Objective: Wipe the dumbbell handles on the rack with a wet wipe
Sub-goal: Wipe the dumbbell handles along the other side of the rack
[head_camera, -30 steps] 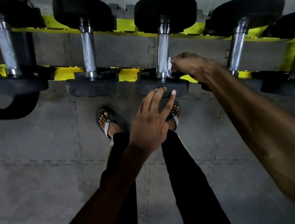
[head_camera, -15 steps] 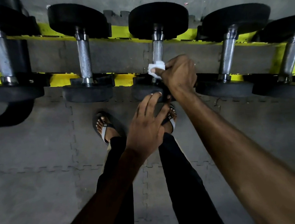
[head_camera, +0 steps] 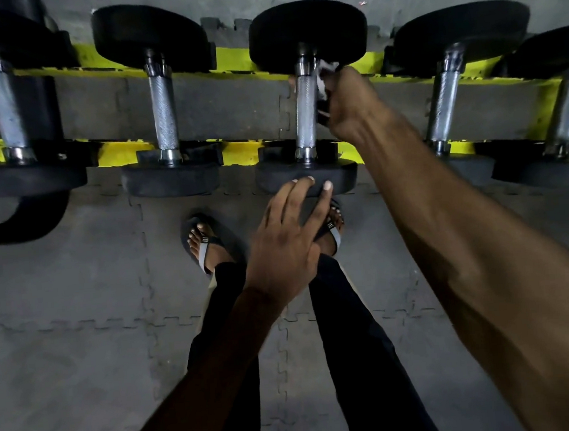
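Note:
Several black dumbbells with knurled steel handles lie across a yellow rack (head_camera: 234, 56). My right hand (head_camera: 345, 105) grips a white wet wipe (head_camera: 324, 74) and holds it against the right side of the middle dumbbell's handle (head_camera: 305, 113), near its far end. My left hand (head_camera: 289, 242) rests with straight fingers on the near weight head (head_camera: 338, 176) of that same dumbbell. Most of the wipe is hidden inside my right hand.
Neighbouring handles stand to the left (head_camera: 163, 112) and right (head_camera: 443, 98) of the middle one. A grey foam mat floor (head_camera: 63, 337) lies below, with my two sandalled feet (head_camera: 203, 243) close under the rack. A black curved bar (head_camera: 19, 224) hangs at the lower left.
My right hand has slid the wipe from the near end of the middle handle up to its far end, and moved round to its right side. My left hand stayed on the near weight head.

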Action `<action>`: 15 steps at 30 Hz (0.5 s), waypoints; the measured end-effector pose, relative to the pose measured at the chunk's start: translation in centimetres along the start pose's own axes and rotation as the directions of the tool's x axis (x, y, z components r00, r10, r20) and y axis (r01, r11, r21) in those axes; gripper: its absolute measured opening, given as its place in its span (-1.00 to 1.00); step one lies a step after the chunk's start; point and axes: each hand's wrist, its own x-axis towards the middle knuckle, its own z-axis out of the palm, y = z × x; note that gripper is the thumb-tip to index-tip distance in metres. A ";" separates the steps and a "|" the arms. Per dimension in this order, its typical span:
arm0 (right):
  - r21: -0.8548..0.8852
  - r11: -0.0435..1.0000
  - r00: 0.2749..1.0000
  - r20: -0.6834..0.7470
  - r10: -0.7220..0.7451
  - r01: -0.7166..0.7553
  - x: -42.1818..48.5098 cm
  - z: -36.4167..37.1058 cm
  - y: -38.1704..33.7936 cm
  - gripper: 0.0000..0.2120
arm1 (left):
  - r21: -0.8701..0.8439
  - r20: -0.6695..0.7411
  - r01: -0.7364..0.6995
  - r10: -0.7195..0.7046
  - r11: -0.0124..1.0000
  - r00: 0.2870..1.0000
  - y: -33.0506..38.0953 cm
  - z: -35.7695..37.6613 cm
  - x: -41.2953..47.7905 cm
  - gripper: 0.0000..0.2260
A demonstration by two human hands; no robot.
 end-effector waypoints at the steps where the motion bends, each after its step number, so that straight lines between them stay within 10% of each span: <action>1: 0.108 0.991 0.994 0.089 0.066 -0.075 0.3 -0.1 0.0 -0.78 | 0.000 -0.001 -0.006 0.006 1.000 1.000 -0.1 0.1 0.0 -0.30; 7: 0.381 0.909 0.976 0.192 0.100 -0.168 1.9 0.5 -0.2 -0.52 | -0.001 -0.019 -0.001 0.001 1.000 1.000 -0.1 0.3 0.1 -0.31; 11: -0.036 0.999 0.998 0.065 -0.009 0.012 2.1 0.0 0.3 -0.59 | -0.003 -0.048 0.008 -0.008 1.000 0.999 0.1 0.2 0.2 -0.34; 15: -0.586 0.740 0.898 -0.049 -0.437 0.328 0.7 -1.4 2.1 -0.74 | 0.001 -0.109 0.010 -0.010 1.000 0.994 0.8 0.1 0.3 -0.42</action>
